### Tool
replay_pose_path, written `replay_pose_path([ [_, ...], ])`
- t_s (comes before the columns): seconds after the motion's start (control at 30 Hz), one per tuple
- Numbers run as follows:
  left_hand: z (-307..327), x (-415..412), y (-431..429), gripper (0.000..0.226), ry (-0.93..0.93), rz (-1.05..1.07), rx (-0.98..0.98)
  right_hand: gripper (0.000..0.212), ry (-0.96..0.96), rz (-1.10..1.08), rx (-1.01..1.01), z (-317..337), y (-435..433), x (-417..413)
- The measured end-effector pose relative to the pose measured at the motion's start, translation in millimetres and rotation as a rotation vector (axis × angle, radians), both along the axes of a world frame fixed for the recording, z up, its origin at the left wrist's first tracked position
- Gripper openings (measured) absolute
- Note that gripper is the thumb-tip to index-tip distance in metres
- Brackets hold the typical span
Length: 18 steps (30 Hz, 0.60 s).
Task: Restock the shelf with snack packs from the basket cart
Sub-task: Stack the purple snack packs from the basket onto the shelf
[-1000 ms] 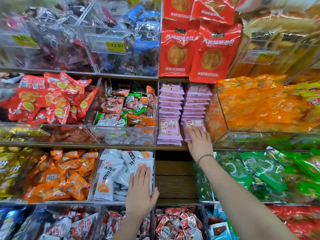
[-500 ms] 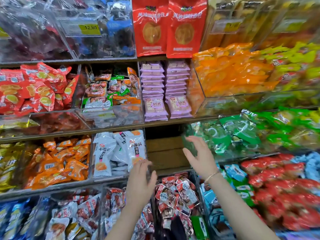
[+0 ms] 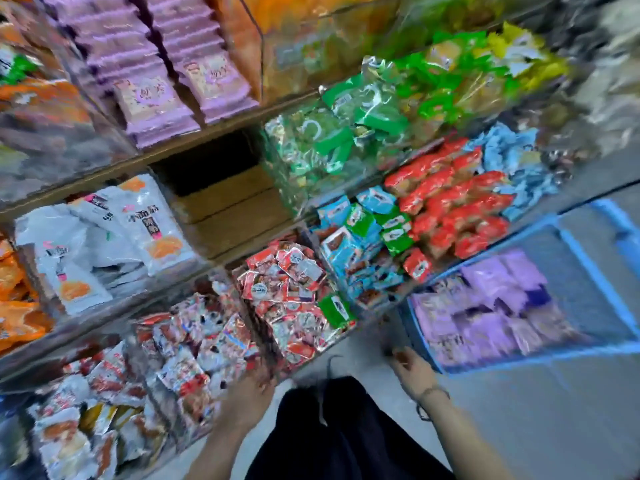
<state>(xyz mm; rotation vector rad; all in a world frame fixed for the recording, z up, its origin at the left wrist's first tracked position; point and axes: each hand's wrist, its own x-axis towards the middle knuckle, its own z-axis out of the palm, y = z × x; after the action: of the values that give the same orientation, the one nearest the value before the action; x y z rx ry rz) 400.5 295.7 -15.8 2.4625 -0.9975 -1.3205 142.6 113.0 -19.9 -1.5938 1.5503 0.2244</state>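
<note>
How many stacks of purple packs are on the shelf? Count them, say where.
2. The left stack and the right stack stand side by side on the upper shelf, top left, above the bare wooden slot. Packs behind may be hidden.

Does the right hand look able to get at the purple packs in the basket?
Probably yes: the right hand is just beside the near corner of the basket, whose top is open, and nothing lies between the hand and the purple packs.

Tiered wooden shelf [image 3: 228, 128] carries clear bins [image 3: 277, 57] — purple packs [image 3: 149, 81] stacked above, white packs [image 3: 114, 237] and green packs [image 3: 329, 133] lower, a bare gap [image 3: 221, 202] between them. On the grey floor [image 3: 554, 427] stands a blue basket cart [image 3: 595, 278] — seemingly holding lilac packs [image 3: 485, 306].
</note>
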Motion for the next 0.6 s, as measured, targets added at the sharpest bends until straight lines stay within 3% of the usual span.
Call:
replay_pose_path([
  [0.03,-3.5,-4.5,4.1,0.008,0.003,-0.073,0.048,0.023,0.017,-0.065,0.033,-7.1,4.8,-17.1],
  [0.1,-9.4,-12.6,8.2,0.012,-0.002,-0.139,0.150,0.030,0.052,-0.144,0.079,-15.1,10.8,-50.7],
  [0.3,-17.0,-60.4,-19.9,0.032,0.062,-0.078,0.212,0.029,0.131,-0.286,0.107,-26.8,-16.3,-150.4],
  [0.43,-30.6,-126.1,-63.8,0.020,0.064,-0.064,0.194,0.030,0.131,-0.246,0.032,-24.4,-69.8,-208.6],
  [0.6,-68.3,-234.4,-134.0,0.003,0.150,-0.035,0.148,0.014,0.087,-0.074,-0.040,-23.6,-156.9,-270.1],
])
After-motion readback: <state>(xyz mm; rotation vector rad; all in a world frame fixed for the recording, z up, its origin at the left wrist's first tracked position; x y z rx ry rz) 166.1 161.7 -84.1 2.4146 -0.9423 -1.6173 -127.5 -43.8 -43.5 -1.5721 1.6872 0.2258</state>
